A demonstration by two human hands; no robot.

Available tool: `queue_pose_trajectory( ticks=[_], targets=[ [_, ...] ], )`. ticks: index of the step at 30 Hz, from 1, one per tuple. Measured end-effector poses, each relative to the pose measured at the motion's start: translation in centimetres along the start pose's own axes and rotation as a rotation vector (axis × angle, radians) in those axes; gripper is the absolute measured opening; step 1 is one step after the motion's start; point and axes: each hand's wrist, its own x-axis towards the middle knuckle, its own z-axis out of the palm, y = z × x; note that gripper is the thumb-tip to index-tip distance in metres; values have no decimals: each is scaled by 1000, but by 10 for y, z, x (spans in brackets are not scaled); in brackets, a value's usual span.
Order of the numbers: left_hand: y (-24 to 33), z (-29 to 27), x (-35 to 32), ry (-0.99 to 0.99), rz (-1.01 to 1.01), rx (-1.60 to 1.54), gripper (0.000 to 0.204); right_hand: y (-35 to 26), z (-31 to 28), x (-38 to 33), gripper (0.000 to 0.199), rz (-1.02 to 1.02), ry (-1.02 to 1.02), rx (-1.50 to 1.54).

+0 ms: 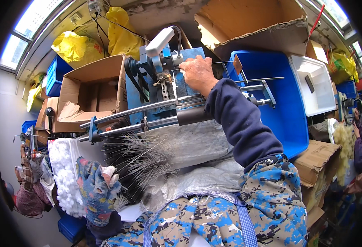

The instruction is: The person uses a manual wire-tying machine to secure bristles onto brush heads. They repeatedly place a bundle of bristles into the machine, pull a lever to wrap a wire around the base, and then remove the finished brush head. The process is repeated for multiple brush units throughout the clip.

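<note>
My bare right hand [198, 74] rests on the blue bench machine [195, 53], beside its metal clamp parts. Its fingers are curled, and what they grip is hidden. A thin wire runs rightward from near that hand toward a small brown plate [237, 65]. My left hand [96, 187] wears a worn blue flowered glove and is held low at the left. The glove's fingers are bent together around something whitish that I cannot make out. Beside it a white bin holds fluffy white balls [66, 177]. Thin metal wires [148, 154] with dark bristles lie fanned out on a grey plastic sheet [193, 144] across my lap.
Two metal rods [160, 122] cross the machine's front. An open cardboard box [90, 92] stands left; a larger carton [255, 24] is behind. A blue bin [288, 119] and a white tray [312, 86] stand right. Other people work at both far sides.
</note>
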Motion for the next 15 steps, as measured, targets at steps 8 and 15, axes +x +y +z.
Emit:
queue_pose_trajectory(
  ticks=[8, 15],
  targets=[
    [-3, 2, -12, -36, -128, -277, 25, 6, -13, -20, 35, 18, 5, -84],
    [15, 16, 2, -34, -46, -412, 21, -1, -28, -45, 54, 88, -144, -49]
  ],
)
